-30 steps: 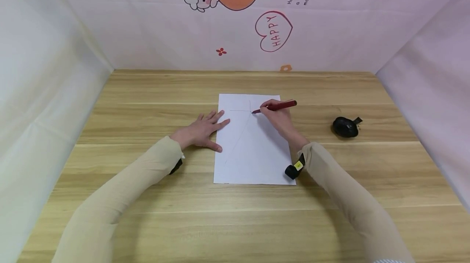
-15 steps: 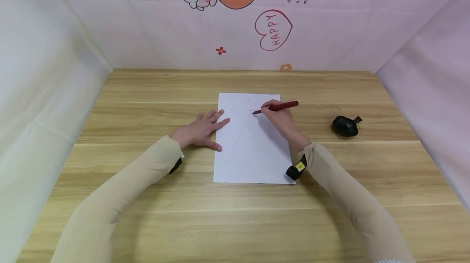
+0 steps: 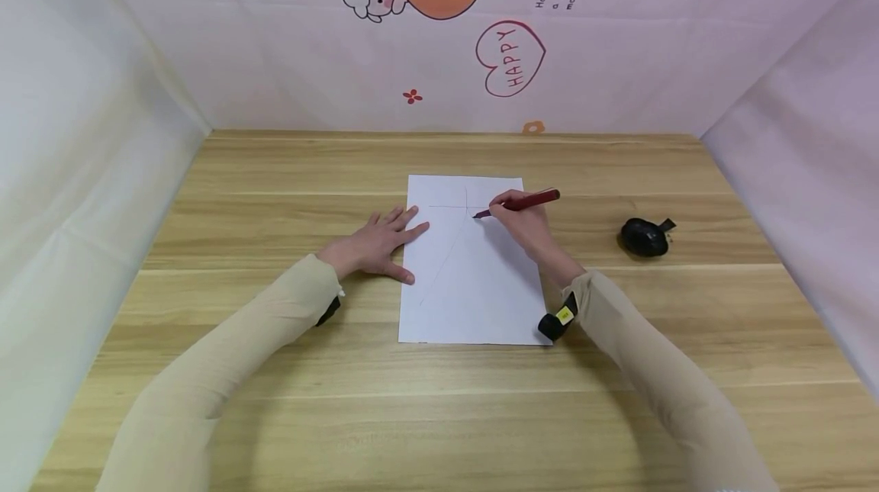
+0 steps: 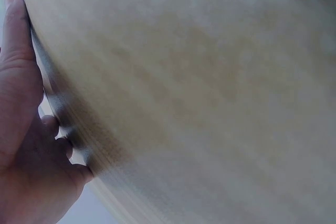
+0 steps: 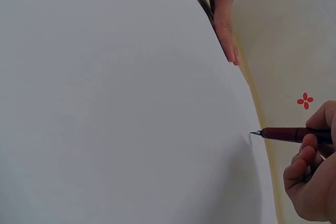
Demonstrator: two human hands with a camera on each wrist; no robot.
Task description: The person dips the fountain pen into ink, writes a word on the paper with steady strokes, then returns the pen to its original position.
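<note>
A white sheet of paper [image 3: 474, 271] lies on the wooden table, bearing thin lines: a cross near its top and a long slanting stroke running down to the left. My right hand [image 3: 525, 225] pinches a dark red fountain pen [image 3: 536, 199], its metal nib right at the paper just below the cross. In the right wrist view the same pen [image 5: 283, 134] points left from between thumb and fingers. My left hand [image 3: 378, 244] rests with fingers spread, fingertips and thumb on the sheet's left edge. The left wrist view shows this hand [image 4: 26, 129] flat along the tabletop.
A black rounded object [image 3: 644, 237] with a small tab sits on the table [image 3: 439, 408] to the right. White cloth [image 3: 275, 57] with printed drawings hangs behind the table. Black wrist cameras sit at both cuffs, the right one [image 3: 552, 324] over the paper's lower right corner.
My right hand has shifted slightly right and toward me, and the pen nib has come down a little from near the crossing lines. The left hand has stayed in place.
</note>
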